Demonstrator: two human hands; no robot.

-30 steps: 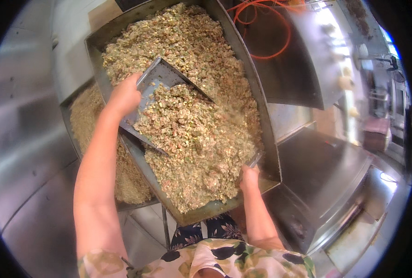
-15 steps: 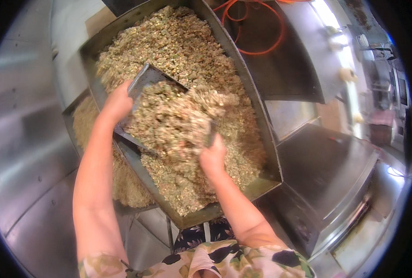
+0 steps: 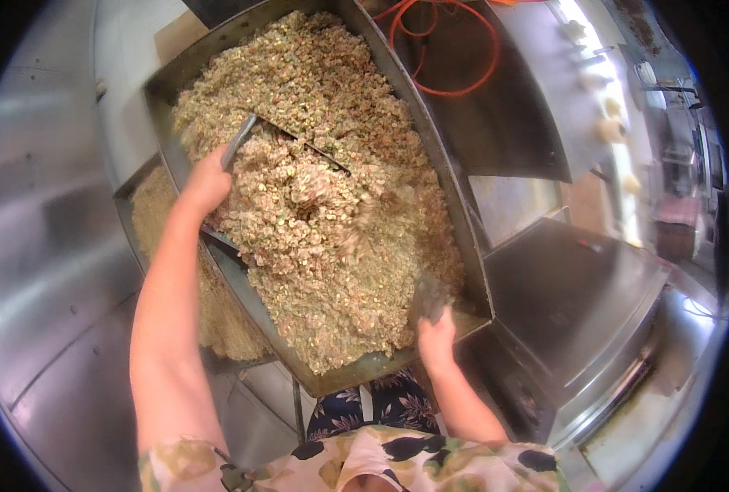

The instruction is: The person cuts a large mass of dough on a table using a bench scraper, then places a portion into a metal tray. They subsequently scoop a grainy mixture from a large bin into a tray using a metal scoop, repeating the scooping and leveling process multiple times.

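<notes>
A deep rectangular metal pan (image 3: 454,176) holds a heap of crumbly, nutty mixture (image 3: 299,61) with green and reddish bits. My left hand (image 3: 208,180) is closed on the edge of a flat metal tray (image 3: 240,139) sunk in the heap at the pan's left side. Mixture covers most of this tray, so little more than its rim shows. Near the pan's lower right corner, my right hand (image 3: 436,332) is wrapped round a dark scraper (image 3: 430,299), blurred by motion, low against the mixture.
A second tray of finer tan crumbs (image 3: 155,209) sits partly under the pan's left side. Steel surfaces (image 3: 61,246) flank it on the left. To the right stand a dark metal box (image 3: 573,303) and, farther up, a coiled orange hose (image 3: 495,57).
My right hand has swung down and right with the scraper, from the middle of the heap to the pan's near right corner. Mixture now buries more of the flat tray. My left hand stays put.
</notes>
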